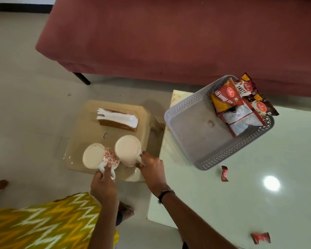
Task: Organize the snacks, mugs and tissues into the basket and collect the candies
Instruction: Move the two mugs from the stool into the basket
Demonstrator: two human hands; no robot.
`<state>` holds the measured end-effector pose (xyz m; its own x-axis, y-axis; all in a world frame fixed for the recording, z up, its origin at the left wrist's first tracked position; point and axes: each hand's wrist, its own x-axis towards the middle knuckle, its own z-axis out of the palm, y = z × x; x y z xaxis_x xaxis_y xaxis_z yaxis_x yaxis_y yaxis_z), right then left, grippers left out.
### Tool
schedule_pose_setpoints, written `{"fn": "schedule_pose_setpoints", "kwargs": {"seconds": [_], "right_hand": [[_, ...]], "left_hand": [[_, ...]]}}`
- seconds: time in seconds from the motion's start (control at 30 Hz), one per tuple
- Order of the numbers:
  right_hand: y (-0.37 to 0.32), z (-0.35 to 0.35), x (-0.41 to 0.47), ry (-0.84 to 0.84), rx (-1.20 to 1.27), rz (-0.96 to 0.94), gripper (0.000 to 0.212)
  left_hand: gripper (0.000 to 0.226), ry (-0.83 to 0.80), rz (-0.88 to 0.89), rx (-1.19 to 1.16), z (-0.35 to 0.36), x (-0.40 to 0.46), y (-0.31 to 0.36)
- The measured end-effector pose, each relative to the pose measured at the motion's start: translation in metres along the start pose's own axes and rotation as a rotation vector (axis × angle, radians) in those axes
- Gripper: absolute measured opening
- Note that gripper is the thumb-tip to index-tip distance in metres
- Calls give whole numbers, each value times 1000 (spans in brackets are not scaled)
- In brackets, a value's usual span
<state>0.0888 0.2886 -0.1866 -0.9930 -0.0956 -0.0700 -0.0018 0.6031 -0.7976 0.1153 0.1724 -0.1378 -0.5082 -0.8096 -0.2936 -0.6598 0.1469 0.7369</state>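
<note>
Head view: left hand (pixel 103 186) grip closed on patterned mug (pixel 99 155) handle, right hand (pixel 152 169) on plain mug (pixel 128 150) handle, both on stool (pixel 90 126). Level lift advised; basket (pixel 201 133) placement at right counter (pixel 241 203); tissues (pixel 118 117), candies (pixel 224 173) outstanding.

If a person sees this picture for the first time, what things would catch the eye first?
Probably the two mugs on the beige stool, each gripped by its handle, one by the left hand and one by the right hand. Next, the grey basket on the white table, with bright snack packets piled in its far corner.
</note>
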Motion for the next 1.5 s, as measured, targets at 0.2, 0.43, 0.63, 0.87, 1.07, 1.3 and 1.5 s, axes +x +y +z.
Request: {"fn": "schedule_pose_setpoints", "kwargs": {"seconds": [0.2,0.43,0.63,0.87,1.07,1.3,1.5], "right_hand": [[1,-73,-3,214,94,-15,13],[37,-181,16,499,-43,55,23],[103,-221,26,463,-78,211,25],[149,-223,27,409,-69,247,19],[162,-219,28,401,-95,232,19],[170,-219,31,403,-93,257,18],[178,-216,33,382,-98,250,18]], "left_hand": [[32,-43,13,-113,23,-55,31],[25,-186,13,-279,90,-120,76],[26,-196,3,-301,156,-173,95],[27,-108,-19,-189,204,-189,80],[32,-109,-31,-181,224,-187,61],[27,-121,34,-158,234,-194,55],[28,-84,-10,-103,237,-189,45]]}}
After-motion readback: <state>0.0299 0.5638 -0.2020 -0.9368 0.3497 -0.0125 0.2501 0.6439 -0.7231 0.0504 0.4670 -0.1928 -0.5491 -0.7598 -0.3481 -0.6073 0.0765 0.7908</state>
